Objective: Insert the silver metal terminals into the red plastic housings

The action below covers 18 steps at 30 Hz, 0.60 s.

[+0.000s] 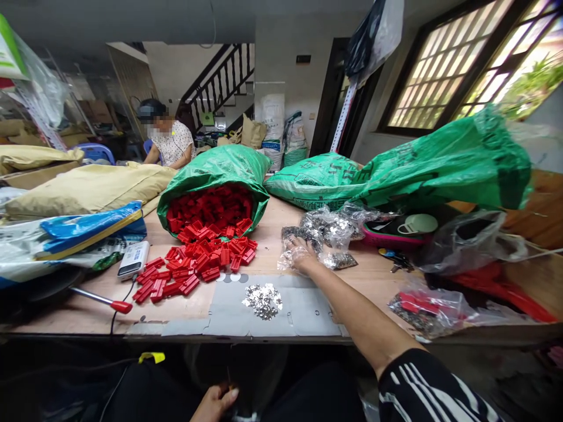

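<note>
In the head view, the right hand (302, 254) reaches across the wooden table (273, 225) to a clear plastic bag of small dark metal parts (303, 232). Its fingers are spread over or into the bag's near left side; whether they have closed on anything cannot be told. The left hand (215, 404) is low at the near edge of the scene, below the tabletop, with thumb and fingers pinched together on a slim pointed tool (228, 376).

Between the two hands, on a grey sheet (303, 305) along the table's near edge, lies a loose pile of small shiny metal pieces (263, 301). To its left and farther off, red plastic parts (193, 269) spill from the open mouth of a green woven sack (220, 161). Just right of and beyond the right hand are more clear bags of metal pieces (338, 225), then a pink basket (373, 237) with a pale green mug (417, 223). A bunch of keys (398, 262) lies in front of the basket. On the far left, a person in a spotted top (176, 139) sits beyond the sacks.
</note>
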{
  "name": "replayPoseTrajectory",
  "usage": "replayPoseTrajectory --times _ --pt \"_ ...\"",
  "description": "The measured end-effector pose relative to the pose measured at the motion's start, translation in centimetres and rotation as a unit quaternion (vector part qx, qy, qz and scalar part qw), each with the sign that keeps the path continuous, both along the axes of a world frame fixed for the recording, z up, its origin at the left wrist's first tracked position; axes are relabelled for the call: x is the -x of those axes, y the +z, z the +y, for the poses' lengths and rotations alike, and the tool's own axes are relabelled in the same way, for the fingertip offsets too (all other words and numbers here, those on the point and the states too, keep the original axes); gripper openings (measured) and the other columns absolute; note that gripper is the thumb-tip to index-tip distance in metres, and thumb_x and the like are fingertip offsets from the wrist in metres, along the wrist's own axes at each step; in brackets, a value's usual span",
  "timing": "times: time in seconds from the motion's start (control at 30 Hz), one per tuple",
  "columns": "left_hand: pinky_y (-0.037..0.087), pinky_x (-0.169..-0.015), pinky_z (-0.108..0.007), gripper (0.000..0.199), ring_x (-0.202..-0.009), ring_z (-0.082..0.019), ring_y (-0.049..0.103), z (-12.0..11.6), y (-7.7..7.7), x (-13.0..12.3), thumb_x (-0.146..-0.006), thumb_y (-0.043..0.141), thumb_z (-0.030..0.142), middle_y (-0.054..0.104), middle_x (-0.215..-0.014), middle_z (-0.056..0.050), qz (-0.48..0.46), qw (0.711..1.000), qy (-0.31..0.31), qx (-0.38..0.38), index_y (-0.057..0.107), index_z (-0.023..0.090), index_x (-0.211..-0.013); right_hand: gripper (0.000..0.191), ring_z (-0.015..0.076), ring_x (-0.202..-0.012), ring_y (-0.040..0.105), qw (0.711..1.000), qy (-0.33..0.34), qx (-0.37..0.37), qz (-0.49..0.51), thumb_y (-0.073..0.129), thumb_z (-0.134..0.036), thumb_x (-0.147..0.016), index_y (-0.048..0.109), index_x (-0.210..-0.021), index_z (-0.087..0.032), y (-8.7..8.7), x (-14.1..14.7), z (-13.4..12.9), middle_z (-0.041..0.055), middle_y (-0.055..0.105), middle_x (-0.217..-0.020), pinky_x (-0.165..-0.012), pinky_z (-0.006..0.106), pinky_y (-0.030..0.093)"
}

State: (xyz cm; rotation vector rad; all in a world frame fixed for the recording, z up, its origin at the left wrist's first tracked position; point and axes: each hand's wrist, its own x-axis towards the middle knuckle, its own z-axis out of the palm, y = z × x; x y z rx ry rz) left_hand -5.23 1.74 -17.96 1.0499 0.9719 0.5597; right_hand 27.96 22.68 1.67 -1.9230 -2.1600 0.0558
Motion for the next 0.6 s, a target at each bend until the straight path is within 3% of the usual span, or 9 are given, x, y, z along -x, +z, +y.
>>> replayPoseTrajectory --times 0.2,0.33,0.47,0.6 --pt "0.043 -0.089 -0.042 0.061 -0.093 -0.032 0.061 0.0 0.0 -0.1 -0.059 0.068 0.069 0.071 -0.086 -0.011 0.02 1.0 0.001 0.003 0.074 0.014 -0.087 0.047 0.0315 -0.131 0.029 0.998 -0.041 -0.002 -0.054 0.054 -0.025 -0.086 0.05 -0.133 -0.023 -0.1 -1.0 -1.6 0.0109 0.042 -0.144 -0.108 0.051 0.014" --pt "0.044 -0.09 -0.04 0.065 -0.096 -0.032 0.06 0.1 0.3 -0.1 -0.06 0.068 0.067 0.071 -0.088 -0.012 0.029 1.0 -0.006 0.003 0.072 0.011 -0.092 0.043 0.0327 -0.129 0.029 0.993 -0.095 -0.001 -0.07 0.053 -0.028 -0.086 0.052 -0.129 -0.025 -0.2 -1.7 -2.0 0.0099 0.042 -0.143 -0.106 0.053 0.017" --pt "0.043 -0.091 -0.04 0.067 -0.099 -0.032 0.059 0.1 0.2 0.0 -0.059 0.068 0.069 0.071 -0.086 -0.01 0.043 0.999 -0.007 0.007 0.072 0.012 -0.094 0.054 0.0357 -0.13 0.025 0.986 -0.154 -0.004 -0.066 0.053 -0.036 -0.086 0.042 -0.138 -0.025 -0.4 -1.8 -1.2 0.011 0.035 -0.147 -0.101 0.053 0.025" --pt "0.043 -0.091 -0.039 0.068 -0.1 -0.032 0.059 0.2 0.3 0.0 -0.059 0.067 0.069 0.072 -0.089 -0.011 0.047 0.999 -0.007 0.007 0.073 0.012 -0.095 0.053 0.0376 -0.122 0.032 0.986 -0.156 0.0 -0.056 0.055 -0.037 -0.084 0.046 -0.135 -0.023 -0.3 -0.9 -0.4 0.0137 0.042 -0.139 -0.095 0.053 0.031"
